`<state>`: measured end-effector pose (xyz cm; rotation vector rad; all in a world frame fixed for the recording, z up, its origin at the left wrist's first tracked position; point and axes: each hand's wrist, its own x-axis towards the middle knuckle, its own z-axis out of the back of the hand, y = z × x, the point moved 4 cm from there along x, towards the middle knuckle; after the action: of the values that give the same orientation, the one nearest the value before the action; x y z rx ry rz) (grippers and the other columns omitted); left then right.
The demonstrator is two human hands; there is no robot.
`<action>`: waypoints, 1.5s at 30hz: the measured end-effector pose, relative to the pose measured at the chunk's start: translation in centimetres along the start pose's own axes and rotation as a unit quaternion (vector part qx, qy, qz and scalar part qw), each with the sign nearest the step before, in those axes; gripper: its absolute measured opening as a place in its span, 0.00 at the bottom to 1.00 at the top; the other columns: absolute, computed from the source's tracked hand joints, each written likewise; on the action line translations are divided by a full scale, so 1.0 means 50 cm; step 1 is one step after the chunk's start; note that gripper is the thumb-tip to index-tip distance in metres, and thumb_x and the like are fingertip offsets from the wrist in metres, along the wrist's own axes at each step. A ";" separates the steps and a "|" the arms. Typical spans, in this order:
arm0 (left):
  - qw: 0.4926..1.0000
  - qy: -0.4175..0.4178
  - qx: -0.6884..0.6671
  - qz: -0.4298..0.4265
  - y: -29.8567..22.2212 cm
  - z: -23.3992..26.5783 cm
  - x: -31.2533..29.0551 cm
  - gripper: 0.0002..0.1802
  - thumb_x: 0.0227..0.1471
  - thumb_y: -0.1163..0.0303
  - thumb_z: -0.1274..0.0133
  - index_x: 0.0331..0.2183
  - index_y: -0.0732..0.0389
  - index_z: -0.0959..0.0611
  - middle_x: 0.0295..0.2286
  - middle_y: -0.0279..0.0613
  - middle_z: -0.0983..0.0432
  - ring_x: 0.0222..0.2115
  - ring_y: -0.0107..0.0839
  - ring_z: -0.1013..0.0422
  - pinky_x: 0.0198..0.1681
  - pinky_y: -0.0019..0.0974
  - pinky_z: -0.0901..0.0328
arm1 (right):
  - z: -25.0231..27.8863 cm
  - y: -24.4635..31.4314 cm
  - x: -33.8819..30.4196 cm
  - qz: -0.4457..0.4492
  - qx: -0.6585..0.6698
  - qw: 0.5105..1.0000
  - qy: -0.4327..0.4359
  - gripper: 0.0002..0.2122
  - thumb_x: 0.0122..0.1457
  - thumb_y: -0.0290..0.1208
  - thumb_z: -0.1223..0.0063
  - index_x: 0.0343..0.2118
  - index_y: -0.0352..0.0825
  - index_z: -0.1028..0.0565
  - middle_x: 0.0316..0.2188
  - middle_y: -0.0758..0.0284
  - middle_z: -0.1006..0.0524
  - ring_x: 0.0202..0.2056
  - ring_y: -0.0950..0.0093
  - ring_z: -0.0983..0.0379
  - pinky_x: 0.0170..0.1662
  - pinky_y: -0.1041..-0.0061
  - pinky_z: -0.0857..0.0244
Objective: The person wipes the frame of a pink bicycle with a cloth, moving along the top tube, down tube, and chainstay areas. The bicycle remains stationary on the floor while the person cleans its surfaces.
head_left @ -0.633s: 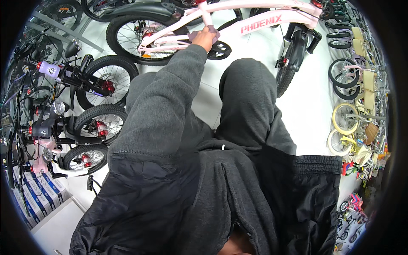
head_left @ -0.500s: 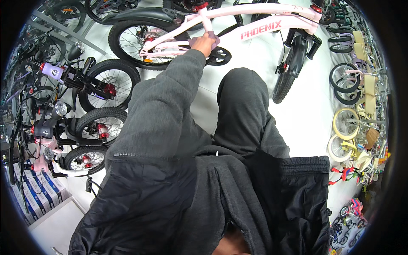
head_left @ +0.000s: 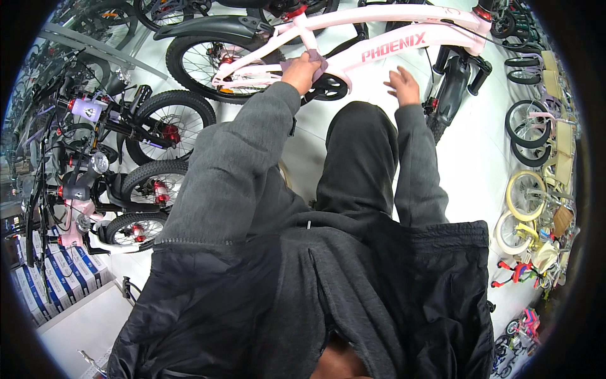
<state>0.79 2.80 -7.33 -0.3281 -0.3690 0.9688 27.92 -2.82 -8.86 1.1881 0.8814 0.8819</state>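
Note:
A pink bicycle frame [head_left: 451, 36] with red lettering stretches across the top of the view. My left hand [head_left: 300, 74] is closed on a purple-grey cloth [head_left: 320, 62], pressed against the frame's seat tube just above the black crank [head_left: 332, 86]. The bicycle's rear wheel [head_left: 172, 61] lies to the left of that hand. To the right, my right hand [head_left: 403, 87] is raised below the down tube with its fingers apart, holding nothing. Beside it is the front wheel [head_left: 456, 91], partly covered by its black fender and fork.
Several bicycles with thick black tires [head_left: 205, 114] crowd the left side. White and blue boxes [head_left: 60, 275] are stacked below them, by a white surface [head_left: 85, 322]. Along the right stands a row of small bicycles, one with cream tires [head_left: 510, 196]. White floor [head_left: 470, 170] runs between.
My right hand has come up into view from behind my leg. The left hand has shifted slightly down along the seat tube, still holding the cloth. The whole view has shifted a little.

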 end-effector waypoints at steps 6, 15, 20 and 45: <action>0.998 -0.055 -0.019 -0.006 -0.065 -0.031 -0.006 0.23 0.40 0.82 0.53 0.41 0.53 0.24 0.44 0.52 0.39 0.42 0.50 0.36 0.45 0.43 0.39 | -0.065 0.079 0.067 -0.053 0.164 0.982 0.076 0.17 0.54 0.37 0.50 0.43 0.36 0.37 0.35 0.66 0.27 0.29 0.73 0.25 0.24 0.81 0.37; 0.984 -0.068 0.117 -0.113 -0.132 -0.091 0.014 0.10 0.43 0.69 0.53 0.31 0.54 0.20 0.38 0.43 0.36 0.36 0.41 0.35 0.34 0.40 0.33 | -0.067 0.076 0.056 -0.088 0.184 0.975 0.089 0.16 0.58 0.40 0.56 0.46 0.39 0.40 0.39 0.66 0.29 0.33 0.71 0.26 0.29 0.77 0.36; 0.973 -0.108 0.176 -0.103 -0.139 -0.103 0.017 0.10 0.40 0.69 0.52 0.29 0.54 0.19 0.37 0.40 0.36 0.35 0.38 0.35 0.30 0.36 0.32 | -0.073 0.069 0.042 -0.076 0.199 0.969 0.124 0.14 0.58 0.41 0.56 0.42 0.40 0.40 0.42 0.68 0.34 0.38 0.67 0.28 0.33 0.73 0.37; 0.981 -0.194 -0.007 -0.020 -0.010 -0.056 -0.051 0.25 0.37 0.85 0.56 0.39 0.53 0.22 0.39 0.47 0.36 0.43 0.46 0.38 0.45 0.41 0.39 | -0.057 -0.030 -0.016 -0.073 0.188 0.957 0.207 0.27 0.58 0.34 0.59 0.60 0.43 0.51 0.57 0.64 0.43 0.45 0.63 0.32 0.42 0.71 0.38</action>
<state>1.09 0.10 -10.03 -0.1420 -0.7355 0.9906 25.16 -2.71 -10.66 1.2589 1.5109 0.8798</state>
